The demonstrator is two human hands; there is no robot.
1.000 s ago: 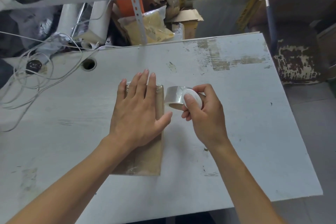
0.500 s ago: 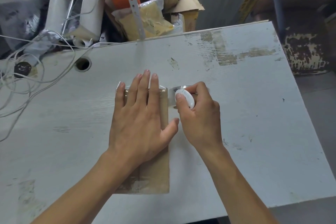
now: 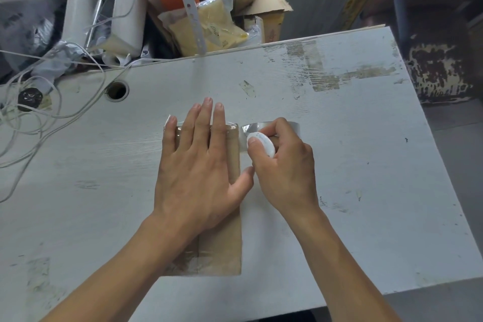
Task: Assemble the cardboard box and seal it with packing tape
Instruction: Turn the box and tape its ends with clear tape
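Observation:
A narrow brown cardboard box (image 3: 222, 243) lies flat on the white table (image 3: 366, 165), its long side running away from me. My left hand (image 3: 201, 165) presses flat on its far half, fingers spread and pointing away. Clear tape shows across the box's far end (image 3: 232, 127) and near end. My right hand (image 3: 285, 167) grips a roll of clear packing tape (image 3: 251, 133) with a white core (image 3: 261, 144), held against the box's right far corner.
White cables (image 3: 39, 123) sprawl over the table's left side near a round cable hole (image 3: 116, 91). Old tape patches (image 3: 324, 78) mark the far right of the table. Behind the far edge sit cardboard scraps, plastic bags (image 3: 209, 29) and rolls.
My right hand brought the tape roll down and left, against the box's far right corner. My left hand stays pressed on the box. The camera tilted closer.

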